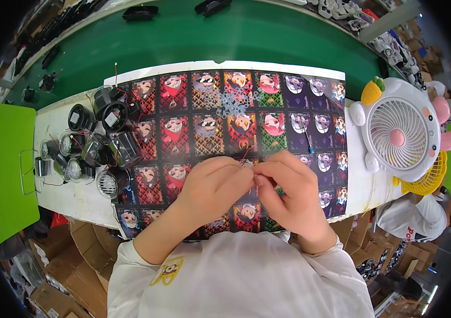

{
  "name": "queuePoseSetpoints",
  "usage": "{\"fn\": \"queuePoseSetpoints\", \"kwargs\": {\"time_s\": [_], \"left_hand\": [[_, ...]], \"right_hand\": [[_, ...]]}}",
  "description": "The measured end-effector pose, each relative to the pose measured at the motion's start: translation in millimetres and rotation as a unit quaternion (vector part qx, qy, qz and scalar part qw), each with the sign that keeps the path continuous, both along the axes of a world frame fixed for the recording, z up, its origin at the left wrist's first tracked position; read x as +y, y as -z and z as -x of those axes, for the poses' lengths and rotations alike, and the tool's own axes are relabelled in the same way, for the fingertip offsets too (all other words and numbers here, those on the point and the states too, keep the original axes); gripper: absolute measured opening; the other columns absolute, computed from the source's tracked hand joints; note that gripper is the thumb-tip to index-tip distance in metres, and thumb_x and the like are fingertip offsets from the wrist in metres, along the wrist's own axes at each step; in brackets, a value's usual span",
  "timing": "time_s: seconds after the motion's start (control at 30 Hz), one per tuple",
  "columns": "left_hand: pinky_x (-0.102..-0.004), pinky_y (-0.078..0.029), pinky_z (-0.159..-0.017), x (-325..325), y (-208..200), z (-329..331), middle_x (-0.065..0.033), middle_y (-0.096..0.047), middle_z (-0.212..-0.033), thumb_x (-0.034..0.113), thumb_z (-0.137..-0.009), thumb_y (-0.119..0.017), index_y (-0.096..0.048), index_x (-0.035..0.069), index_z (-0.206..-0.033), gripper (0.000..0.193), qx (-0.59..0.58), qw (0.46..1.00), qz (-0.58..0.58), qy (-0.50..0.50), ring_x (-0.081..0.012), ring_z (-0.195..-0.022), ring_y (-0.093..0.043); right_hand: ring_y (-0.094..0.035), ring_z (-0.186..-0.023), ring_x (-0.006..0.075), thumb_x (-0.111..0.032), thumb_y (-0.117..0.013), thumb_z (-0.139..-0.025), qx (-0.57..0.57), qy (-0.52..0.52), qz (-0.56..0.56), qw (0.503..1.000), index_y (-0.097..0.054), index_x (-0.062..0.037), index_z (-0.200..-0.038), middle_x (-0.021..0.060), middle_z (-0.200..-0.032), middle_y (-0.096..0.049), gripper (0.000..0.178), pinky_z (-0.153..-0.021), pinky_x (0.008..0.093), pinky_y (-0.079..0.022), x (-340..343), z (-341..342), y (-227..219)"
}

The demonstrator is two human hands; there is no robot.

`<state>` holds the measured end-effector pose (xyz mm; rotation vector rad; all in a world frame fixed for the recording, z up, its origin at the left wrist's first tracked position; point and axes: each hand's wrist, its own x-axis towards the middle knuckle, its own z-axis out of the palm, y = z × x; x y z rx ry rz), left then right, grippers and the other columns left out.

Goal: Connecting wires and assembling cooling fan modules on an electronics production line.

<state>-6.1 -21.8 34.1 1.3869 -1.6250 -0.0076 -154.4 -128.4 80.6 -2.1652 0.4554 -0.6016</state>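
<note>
My left hand (217,183) and my right hand (292,188) meet over the middle of a dark mat (167,146) printed with rows of cartoon cards. Fingers of both hands are pinched together at the tips. Thin red and black wires (245,153) stick up between them; the part they lead to is hidden by the fingers. Beyond my hands lies a loose pile of small translucent rings (233,105). A small screwdriver with a blue end (311,150) rests on the mat to the right of my right hand.
Several black, clear-fronted round units with wires (115,116) crowd the table's left side. A white fan with pink ears (398,137) stands at the right, a yellow fan (429,177) beside it. A green conveyor belt (193,42) runs behind; cardboard boxes (74,249) sit below.
</note>
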Motion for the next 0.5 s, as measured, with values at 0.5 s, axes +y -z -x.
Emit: {"fn": "queuePoseSetpoints", "kwargs": {"time_s": [0.5], "left_hand": [[-0.044,-0.049,-0.088,0,8,-1,-0.0168,-0.059,-0.096,0.007,-0.078,-0.065,-0.06,0.0,-0.101,0.023,0.191,0.931,-0.31,-0.034,-0.0375,-0.096,-0.059]], "right_hand": [[-0.056,-0.063,0.0144,0.005,-0.057,-0.089,-0.017,0.117,-0.232,0.966,-0.067,0.0024,-0.094,0.0065,-0.079,-0.063,0.012,-0.055,0.0265,-0.042,-18,7,22]]}}
